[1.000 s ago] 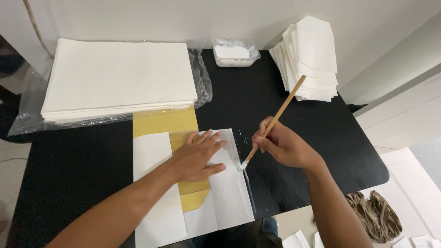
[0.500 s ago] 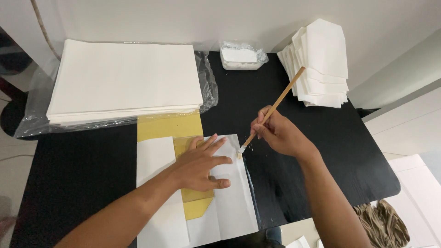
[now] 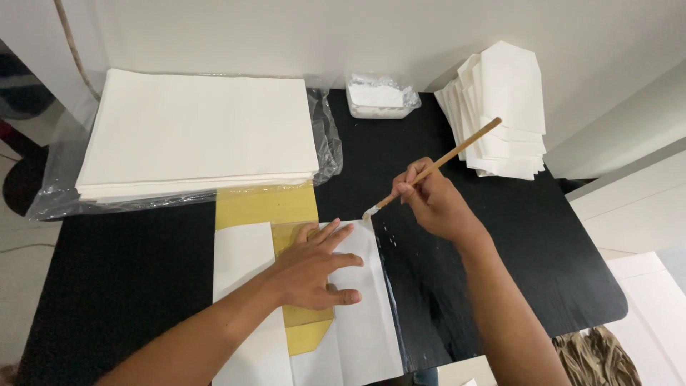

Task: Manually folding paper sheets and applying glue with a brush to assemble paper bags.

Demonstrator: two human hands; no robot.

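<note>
My left hand [image 3: 313, 267] lies flat, fingers spread, on a folded white paper sheet [image 3: 364, 314] over a yellow board [image 3: 266, 206] on the black table [image 3: 114, 279]. My right hand [image 3: 433, 200] grips a wooden-handled brush [image 3: 436, 169]. The brush's white tip touches the top right corner of the white sheet. Wet streaks of paste glisten on the table just right of the sheet's edge.
A thick stack of white paper [image 3: 196, 132] on clear plastic fills the back left. A small clear tub of white paste [image 3: 379, 99] stands at the back middle. A pile of folded white paper pieces [image 3: 500, 107] sits at the back right. A brown cloth [image 3: 597, 357] lies below the table's right corner.
My right hand has drawn the brush upward along the sheet's right edge, from mid-edge to the top corner. My left hand has stayed pressed on the sheet.
</note>
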